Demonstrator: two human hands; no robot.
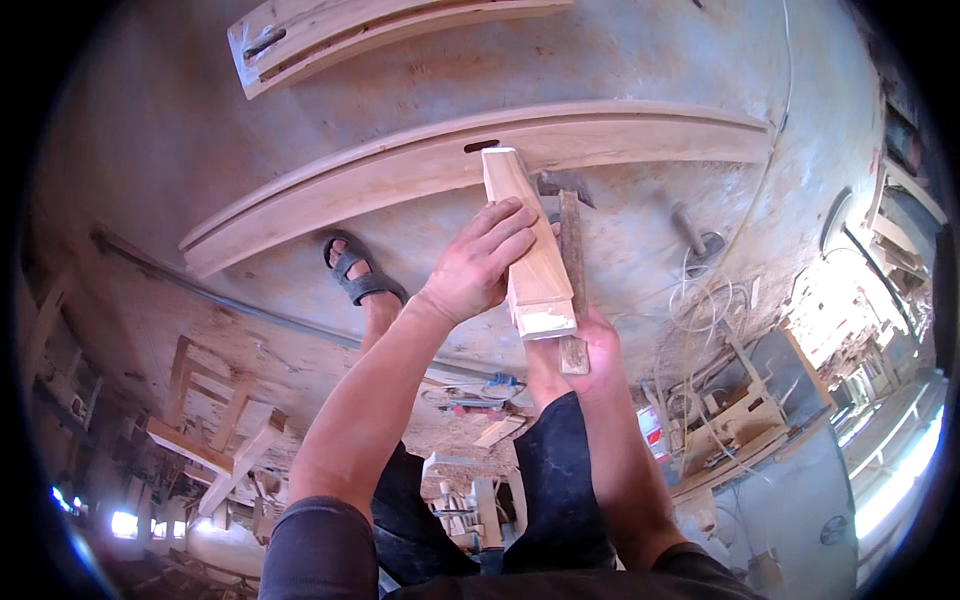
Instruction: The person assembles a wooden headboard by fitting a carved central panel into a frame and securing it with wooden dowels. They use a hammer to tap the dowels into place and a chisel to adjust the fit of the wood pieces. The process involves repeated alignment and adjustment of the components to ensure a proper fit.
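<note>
My left hand (482, 255) wraps around a tapered wooden block (541, 270), fingers over its upper face. The block's near end shows a white patch, and its far end reaches the slotted edge of a long curved wooden rail (360, 190). Right beside the block, my right hand (602, 355) is closed around the worn wooden handle (572, 260) of a hammer. The dark hammer head (570, 187) is at the far end, partly hidden behind the block. Whether the block touches the rail I cannot tell.
A second grooved wooden rail (370, 35) lies farther off. On the floor at the right are a dark tool with an upright handle (690, 230) and a pale, looped cable (700, 300). Wooden frames (215, 430) stand at the lower left. My sandalled foot (355, 268) is near the rail.
</note>
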